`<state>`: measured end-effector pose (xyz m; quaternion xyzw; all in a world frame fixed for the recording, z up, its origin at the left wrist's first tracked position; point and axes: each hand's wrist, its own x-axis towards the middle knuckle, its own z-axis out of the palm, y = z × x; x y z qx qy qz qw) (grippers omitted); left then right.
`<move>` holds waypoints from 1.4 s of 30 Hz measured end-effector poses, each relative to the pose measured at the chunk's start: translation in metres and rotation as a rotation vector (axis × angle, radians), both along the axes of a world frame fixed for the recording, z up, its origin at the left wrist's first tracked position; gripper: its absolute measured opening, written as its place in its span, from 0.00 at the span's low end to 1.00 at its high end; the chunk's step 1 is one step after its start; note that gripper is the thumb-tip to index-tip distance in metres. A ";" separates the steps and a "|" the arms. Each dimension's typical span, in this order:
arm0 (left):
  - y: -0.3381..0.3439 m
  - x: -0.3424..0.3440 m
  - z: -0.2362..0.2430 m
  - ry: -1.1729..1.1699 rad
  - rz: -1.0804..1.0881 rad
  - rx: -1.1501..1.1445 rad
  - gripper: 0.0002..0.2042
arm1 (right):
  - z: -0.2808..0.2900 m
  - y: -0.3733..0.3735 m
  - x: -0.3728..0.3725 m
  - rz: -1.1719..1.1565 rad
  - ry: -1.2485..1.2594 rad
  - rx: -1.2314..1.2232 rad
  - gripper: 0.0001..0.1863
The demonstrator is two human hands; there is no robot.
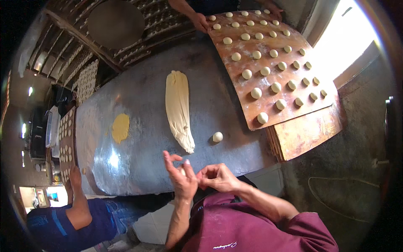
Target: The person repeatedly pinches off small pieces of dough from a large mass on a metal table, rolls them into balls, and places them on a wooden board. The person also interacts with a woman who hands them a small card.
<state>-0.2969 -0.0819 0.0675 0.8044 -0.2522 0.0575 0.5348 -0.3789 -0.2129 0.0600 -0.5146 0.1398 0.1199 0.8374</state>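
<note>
Left hand point(183, 178) near table edge point(145, 191), gap between dough strip point(178, 107) and ball point(217, 137).

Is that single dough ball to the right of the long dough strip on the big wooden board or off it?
Off it: the dough ball sits on the grey table, visibly apart from the wooden board.

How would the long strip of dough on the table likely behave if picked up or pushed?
The long dough strip would probably sag and stretch, given its folds and wrinkles. Its ragged near end might tear. Lying long and flattish, it seems unlikely to roll.
</note>
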 end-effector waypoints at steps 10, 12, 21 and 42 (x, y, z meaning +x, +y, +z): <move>-0.004 0.058 -0.046 -0.157 0.013 0.391 0.40 | -0.051 -0.064 0.032 -0.042 -0.597 -1.497 0.10; 0.041 0.023 -0.050 -0.259 -0.240 0.490 0.35 | -0.046 -0.043 -0.007 0.094 -0.598 -1.571 0.09; 0.057 0.031 -0.045 -0.200 -0.407 0.674 0.07 | -0.050 0.015 0.010 0.023 -0.362 -1.410 0.25; 0.088 0.048 -0.037 -0.173 -0.445 0.713 0.04 | -0.062 -0.029 0.021 -0.015 -0.355 -1.414 0.38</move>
